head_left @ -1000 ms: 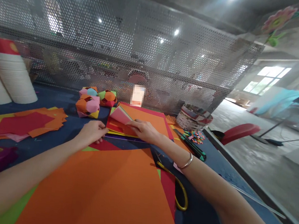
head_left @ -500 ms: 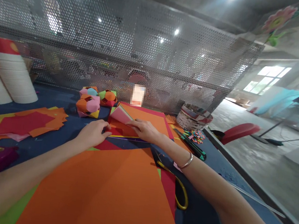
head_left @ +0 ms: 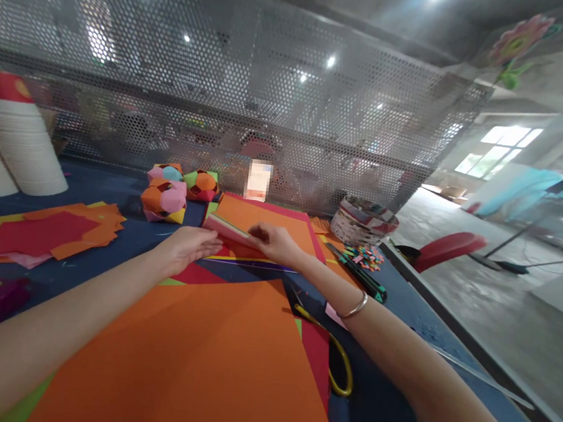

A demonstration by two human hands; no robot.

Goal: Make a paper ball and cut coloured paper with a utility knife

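Note:
A stack of coloured paper sheets (head_left: pixel 270 220), orange on top with red and pink edges, lies at the far middle of the blue table (head_left: pixel 113 186). My right hand (head_left: pixel 275 242) pinches the lifted near-left corner of the upper sheets, pink underside showing. My left hand (head_left: pixel 188 247) reaches in from the left with fingers stretched flat, its tips at the stack's near-left corner under the raised sheets. A large orange sheet (head_left: pixel 195 363) lies under both forearms.
Folded paper balls (head_left: pixel 167 195) sit behind the stack. Orange and red cut squares (head_left: pixel 42 233) lie at left, white cones (head_left: pixel 11 142) beyond them. Yellow-handled scissors (head_left: pixel 335 368), a green utility knife (head_left: pixel 360 273), a woven basket (head_left: pixel 365 223) and a perforated metal screen (head_left: pixel 223 97) are nearby.
My left hand has moved right and forward, opening its fingers and sliding them to the stack's corner. The lifted sheets have dropped lower under my right hand.

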